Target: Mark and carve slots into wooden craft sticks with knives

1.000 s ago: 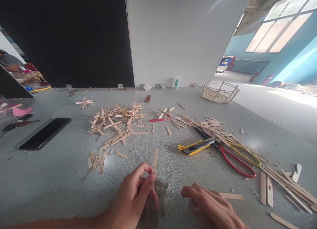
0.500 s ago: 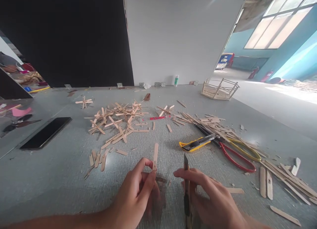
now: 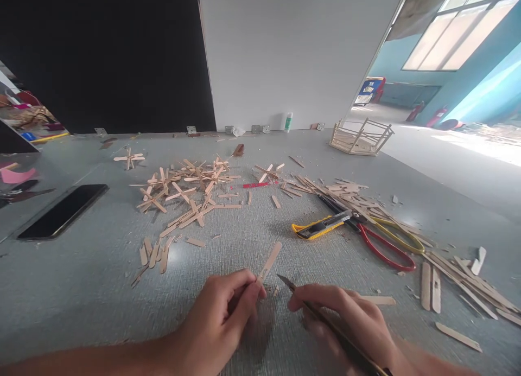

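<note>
Pinched between the thumb and fingers of my left hand (image 3: 228, 313) is a flat wooden craft stick (image 3: 270, 261), its rounded end pointing up and right. A small dark mark shows on the stick near my fingertips. My right hand (image 3: 345, 324) is closed around a slim dark utility knife (image 3: 337, 330). The knife's pointed blade tip aims up and left, a short gap from the stick. Small wood scraps (image 3: 277, 291) lie on the table between the two hands.
Beyond my hands lie scissors (image 3: 388, 251), a yellow box cutter (image 3: 321, 225) and a pile of crossed sticks (image 3: 195, 183). More sticks (image 3: 468, 284) are strewn at right. A phone (image 3: 63, 210) lies left; a small stick-built frame (image 3: 360, 138) stands at the back.
The stick in my left hand has tilted from nearly upright to the right. My right hand has turned the knife from upright to slanting left, its tip now closer to the stick.
</note>
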Tool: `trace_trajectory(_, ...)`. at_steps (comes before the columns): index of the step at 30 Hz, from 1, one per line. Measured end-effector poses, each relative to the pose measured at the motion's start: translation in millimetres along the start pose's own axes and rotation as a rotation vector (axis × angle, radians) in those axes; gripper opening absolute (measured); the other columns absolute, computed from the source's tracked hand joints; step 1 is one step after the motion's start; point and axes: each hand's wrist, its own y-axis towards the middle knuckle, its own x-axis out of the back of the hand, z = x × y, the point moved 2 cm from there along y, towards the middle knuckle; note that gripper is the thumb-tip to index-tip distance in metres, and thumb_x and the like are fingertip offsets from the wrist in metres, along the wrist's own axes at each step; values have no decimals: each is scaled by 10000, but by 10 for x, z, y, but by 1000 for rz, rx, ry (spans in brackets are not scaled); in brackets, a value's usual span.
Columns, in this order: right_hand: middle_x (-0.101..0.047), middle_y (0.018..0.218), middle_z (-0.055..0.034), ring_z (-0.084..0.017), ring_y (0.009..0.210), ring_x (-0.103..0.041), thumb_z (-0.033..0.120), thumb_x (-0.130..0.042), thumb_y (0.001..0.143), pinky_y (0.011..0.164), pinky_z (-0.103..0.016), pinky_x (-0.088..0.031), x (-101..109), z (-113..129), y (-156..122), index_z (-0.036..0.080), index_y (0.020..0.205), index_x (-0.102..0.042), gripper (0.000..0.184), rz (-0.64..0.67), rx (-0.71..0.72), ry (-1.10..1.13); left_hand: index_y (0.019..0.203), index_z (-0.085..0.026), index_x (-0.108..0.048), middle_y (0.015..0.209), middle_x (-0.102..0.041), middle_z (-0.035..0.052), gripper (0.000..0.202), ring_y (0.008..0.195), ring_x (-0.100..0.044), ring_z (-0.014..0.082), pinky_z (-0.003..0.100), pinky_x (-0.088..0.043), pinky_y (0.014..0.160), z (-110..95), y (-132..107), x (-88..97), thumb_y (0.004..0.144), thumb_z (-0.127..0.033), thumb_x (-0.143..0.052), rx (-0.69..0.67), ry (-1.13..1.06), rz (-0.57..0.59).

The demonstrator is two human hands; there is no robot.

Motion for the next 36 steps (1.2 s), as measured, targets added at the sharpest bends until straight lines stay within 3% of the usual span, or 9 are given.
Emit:
trace_trajectory(6,-733,752,71,-81,548,-675,178,-585,1012,620,-166,-549,-52,17,-47,258,1200,-565,205,-31,-96,-11,712,-216,-446,574,-394,-61,496,525,-382,113,241,-307,506,-4,-7,-2,1085,-533,-369,-14,53,42)
trace_trajectory(13,-778,1057,-67,-156,854,-770,108,-497,1024,716,-239,-601,-32,-2,-17,201,1299,-583,303,-144,-16,-93,847,-181,-641,662,-471,-25,354,610,-451,130,229,-331,527,-60,-29,24,1053,-407,-463,-27,125,64)
trace_trajectory(17,-772,896,-34,-141,680,-736,142,-503,1037,615,-239,-577,-50,-45,25,205,1220,-605,219,-84,-103,-141,916,-185,-637,669,-470,-34,300,611,-444,126,218,-334,523,-47,-18,39,1047,-409,-487,-19,107,28)
trace_trajectory(21,-713,786,-18,-134,607,-667,116,-493,1036,554,-259,-514,-77,5,46,166,1218,-588,212,1,20,-110,922,-205,-558,655,-478,-58,334,552,-419,108,207,-337,497,-1,20,38,1051,-506,-494,44,-102,-13)
trace_trajectory(23,-700,810,-27,-141,642,-662,89,-514,1010,577,-271,-514,-66,20,49,150,1226,-575,232,-18,29,-113,886,-203,-545,650,-503,-54,370,542,-436,105,205,-351,497,4,29,36,1049,-530,-490,56,-132,-13)
trace_trajectory(27,-652,783,-19,-143,624,-623,56,-549,958,557,-280,-500,-30,31,25,129,1210,-589,265,-99,40,-129,765,-200,-522,609,-507,-46,463,497,-454,100,211,-339,470,3,22,44,1059,-552,-456,55,-51,-35)
trace_trajectory(30,-696,803,-33,-142,629,-652,37,-538,990,556,-278,-520,-18,74,2,94,1282,-571,299,-50,150,-120,713,-206,-486,572,-484,-47,490,491,-425,102,217,-315,467,7,14,51,1068,-540,-430,39,42,-59)
trace_trajectory(33,-774,957,-93,-164,757,-738,105,-543,1042,627,-284,-588,-4,122,6,92,1294,-585,255,21,235,-165,694,-204,-476,575,-490,-42,486,517,-419,104,222,-314,493,0,13,50,1073,-504,-428,15,100,-69)
trace_trajectory(36,-787,961,-109,-169,754,-759,145,-503,1072,604,-281,-604,6,138,33,86,1283,-614,245,39,270,-176,682,-208,-459,565,-473,-47,487,516,-410,106,224,-302,490,-7,11,44,1071,-497,-419,3,123,-77)
